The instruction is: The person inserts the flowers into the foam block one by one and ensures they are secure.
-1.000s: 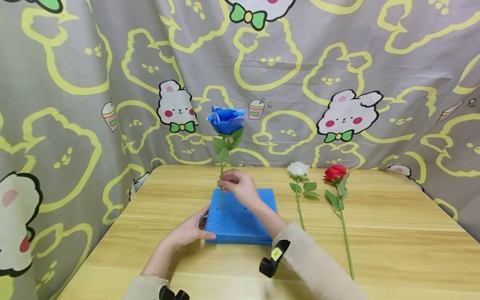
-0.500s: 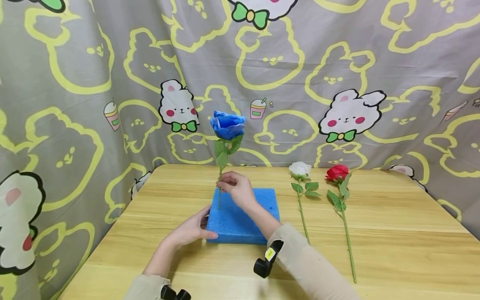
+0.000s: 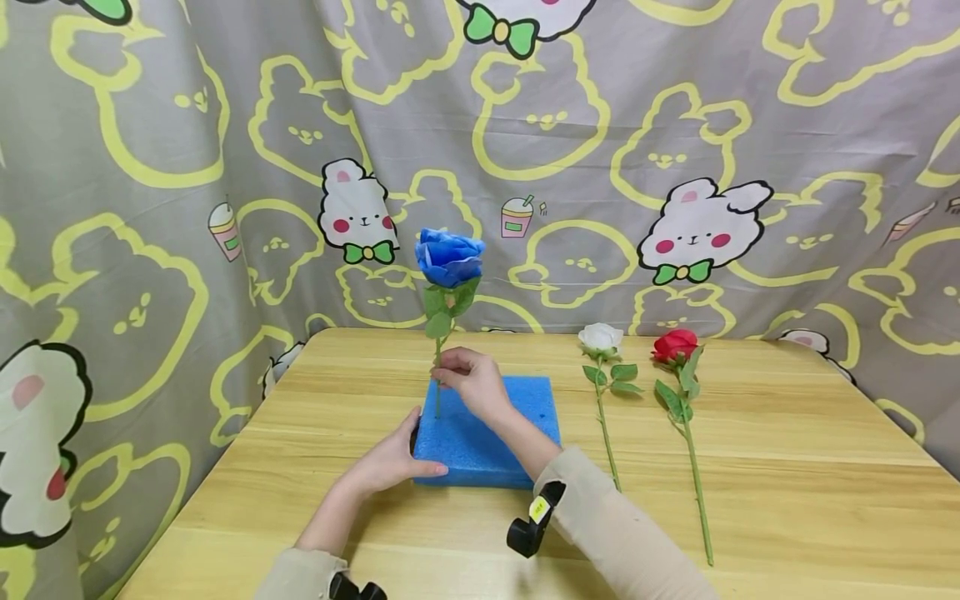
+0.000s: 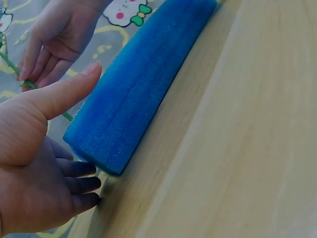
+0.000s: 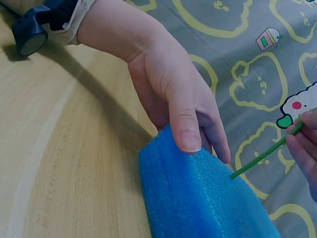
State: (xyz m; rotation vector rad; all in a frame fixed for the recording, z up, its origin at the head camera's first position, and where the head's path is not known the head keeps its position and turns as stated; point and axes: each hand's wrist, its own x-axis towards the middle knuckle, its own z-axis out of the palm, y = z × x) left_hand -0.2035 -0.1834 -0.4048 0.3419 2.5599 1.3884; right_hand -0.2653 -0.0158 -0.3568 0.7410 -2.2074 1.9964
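A blue artificial rose stands nearly upright over the left part of a blue foam block. My right hand pinches its green stem between thumb and fingertips; the stem's lower end meets the block's top. In the right wrist view, the stem touches the foam surface. My left hand rests at the block's front left corner, thumb straight along the front and fingers beside the left side. The left wrist view shows its thumb extended and several fingers loosely spread at the block's end.
A white rose and a red rose lie on the wooden table to the right of the block. A grey patterned curtain hangs behind the table. A small dark hole marks the block's right part.
The blue rose has come down and slightly left, its stem held in my right hand throughout. My left thumb has slid a little right along the block's front.
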